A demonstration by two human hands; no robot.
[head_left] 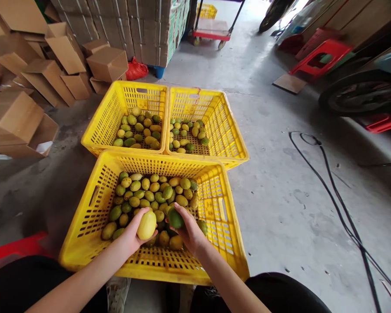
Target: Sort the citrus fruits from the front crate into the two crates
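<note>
My left hand (pixel 136 230) is closed around a smooth yellow mango (pixel 147 225), its fingers curled underneath. Beside it, my right hand (pixel 190 228) grips a dark green mango (pixel 176 218), partly hidden behind the fingers. Both hands are over the near yellow plastic crate (pixel 74 217), apart from each other. Many mangoes (pixel 144 203), from green to yellow and some spotted, lie loose in that crate below my hands. My forearms cover part of its near wall.
Behind the near crate stand a left yellow crate (pixel 99 115) and a right one (pixel 230 126), both holding mangoes. Cardboard boxes (pixel 14 117) are heaped at left. A red-edged trolley (pixel 211 34) is at the back; a black cable (pixel 337 204) lies on the floor at right.
</note>
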